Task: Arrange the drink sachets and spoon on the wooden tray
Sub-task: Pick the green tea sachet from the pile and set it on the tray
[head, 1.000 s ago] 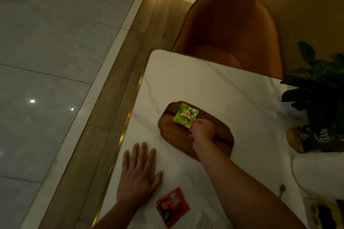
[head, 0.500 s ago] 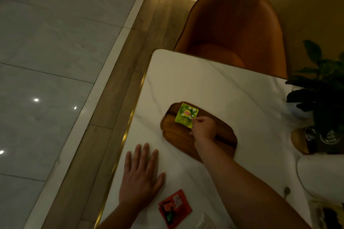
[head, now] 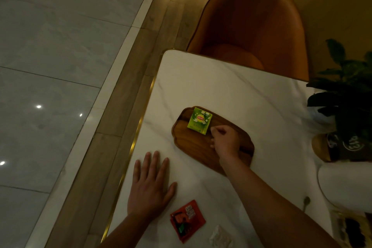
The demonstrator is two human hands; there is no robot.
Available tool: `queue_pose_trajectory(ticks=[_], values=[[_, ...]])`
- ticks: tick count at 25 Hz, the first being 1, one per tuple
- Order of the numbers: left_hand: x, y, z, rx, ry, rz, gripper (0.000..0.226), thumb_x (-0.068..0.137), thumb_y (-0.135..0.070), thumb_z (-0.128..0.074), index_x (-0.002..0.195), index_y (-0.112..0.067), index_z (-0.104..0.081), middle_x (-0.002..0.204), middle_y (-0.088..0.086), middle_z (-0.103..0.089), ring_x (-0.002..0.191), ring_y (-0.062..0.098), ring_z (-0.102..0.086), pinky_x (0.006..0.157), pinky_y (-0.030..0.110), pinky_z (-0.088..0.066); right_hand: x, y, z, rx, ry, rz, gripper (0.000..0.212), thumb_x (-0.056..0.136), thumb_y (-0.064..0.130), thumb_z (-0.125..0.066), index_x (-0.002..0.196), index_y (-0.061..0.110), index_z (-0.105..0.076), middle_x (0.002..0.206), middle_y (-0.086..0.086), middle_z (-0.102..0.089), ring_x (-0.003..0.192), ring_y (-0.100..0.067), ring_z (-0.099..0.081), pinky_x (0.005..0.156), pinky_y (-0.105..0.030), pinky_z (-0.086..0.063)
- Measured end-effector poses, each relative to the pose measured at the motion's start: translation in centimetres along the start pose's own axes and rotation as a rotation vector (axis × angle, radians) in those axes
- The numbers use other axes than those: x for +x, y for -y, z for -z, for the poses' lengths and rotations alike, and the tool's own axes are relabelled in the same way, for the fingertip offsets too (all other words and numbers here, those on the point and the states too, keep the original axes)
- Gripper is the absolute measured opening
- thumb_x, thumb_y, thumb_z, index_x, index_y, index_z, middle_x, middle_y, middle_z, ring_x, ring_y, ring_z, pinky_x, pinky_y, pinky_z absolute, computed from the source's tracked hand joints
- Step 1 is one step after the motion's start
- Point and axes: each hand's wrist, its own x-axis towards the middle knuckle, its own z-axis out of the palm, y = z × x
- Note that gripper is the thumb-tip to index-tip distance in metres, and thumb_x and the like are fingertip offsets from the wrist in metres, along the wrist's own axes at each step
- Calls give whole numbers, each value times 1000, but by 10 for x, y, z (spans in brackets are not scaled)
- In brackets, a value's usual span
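A green Lipton sachet [head: 199, 120] lies flat on the far left end of the wooden tray [head: 187, 147]. My right hand [head: 225, 141] hovers over the tray's middle with its fingers curled, just beside the sachet's near corner and apart from it. My left hand [head: 150, 187] rests flat on the white marble table [head: 221, 90], fingers spread, holding nothing. A red sachet [head: 187, 220] and a pale white sachet [head: 221, 237] lie near the table's front edge. A small spoon [head: 306, 202] shows to the right of my right forearm, partly hidden.
An orange chair [head: 251, 26] stands at the table's far side. A potted plant [head: 346, 96] and a white round dish [head: 346, 183] take up the right side. The table's gold-trimmed left edge [head: 128, 159] drops to the floor.
My right hand has let go of the green sachet's corner and drawn back slightly. The sachet now lies on the tray. My left hand has stayed flat.
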Motion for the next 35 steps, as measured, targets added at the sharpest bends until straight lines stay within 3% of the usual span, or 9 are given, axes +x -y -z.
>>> queue_pose_trajectory(ticks=[3, 5, 7, 10, 18, 23, 26, 31, 35], values=[[10, -6, 16, -126, -40, 56, 68, 88, -60, -46, 143, -20, -55, 155, 14, -48, 146, 37, -39, 117, 53, -27, -12, -28, 47, -88, -53, 98, 9, 88, 19, -69, 95, 15, -73, 95, -6, -72, 85, -25, -68, 74, -43, -59], [36, -15, 29, -323, -109, 164, 60, 87, -48, -50, 134, -13, -62, 137, 14, -62, 127, 36, -56, 104, 50, -45, -16, -49, 82, -218, -183, 171, 12, 87, 16, -69, 98, 14, -73, 101, -9, -72, 89, -23, -65, 81, -34, -52], [68, -30, 46, -629, -104, 284, 57, 89, -33, -56, 141, -9, -55, 136, 15, -60, 122, 33, -58, 100, 47, -48, -16, -63, 108, -304, -265, 129, 23, 90, 16, -66, 111, 8, -69, 113, -17, -67, 99, -31, -63, 84, -32, -45], [107, -42, 58, -805, -55, 372, 62, 91, -10, -60, 151, -7, -43, 149, 17, -53, 134, 33, -52, 112, 47, -41, -5, -72, 118, -374, -129, -68, 40, 95, 21, -59, 131, 3, -58, 132, -21, -59, 121, -38, -55, 101, -40, -42], [102, -47, 55, -960, -31, 505, 63, 91, -7, -57, 152, -13, -42, 149, 12, -54, 133, 30, -54, 111, 53, -45, 14, -63, 105, -381, -31, 14, 27, 93, 13, -58, 116, 2, -68, 116, -21, -69, 105, -38, -64, 84, -34, -45], [78, -47, 49, -895, -47, 482, 63, 89, -11, -67, 148, -14, -45, 141, 10, -57, 121, 27, -60, 102, 49, -52, 29, -49, 108, -425, 5, 35, 31, 90, 18, -64, 118, 4, -68, 119, -20, -67, 108, -38, -62, 89, -39, -48], [82, -43, 51, -645, -120, 339, 60, 86, -19, -76, 141, -14, -54, 131, 11, -59, 116, 27, -59, 95, 39, -51, 20, -42, 100, -575, -79, 240, 37, 86, 20, -69, 121, 6, -65, 120, -21, -62, 110, -39, -58, 93, -43, -48], [115, -48, 60, -378, -131, 78, 61, 76, -23, -85, 132, -16, -64, 118, 12, -68, 108, 32, -57, 87, 40, -49, -8, -17, 38, -465, 240, 406, 57, 83, 31, -75, 134, 14, -56, 120, -5, -61, 106, -22, -61, 93, -38, -52], [128, -53, 56, -350, -128, 54, 56, 76, -21, -82, 130, -14, -67, 113, 13, -73, 103, 33, -57, 84, 38, -47, -9, -8, 7, -582, 210, 488, 63, 82, 37, -74, 135, 12, -52, 124, -7, -57, 114, -24, -55, 95, -37, -48]])
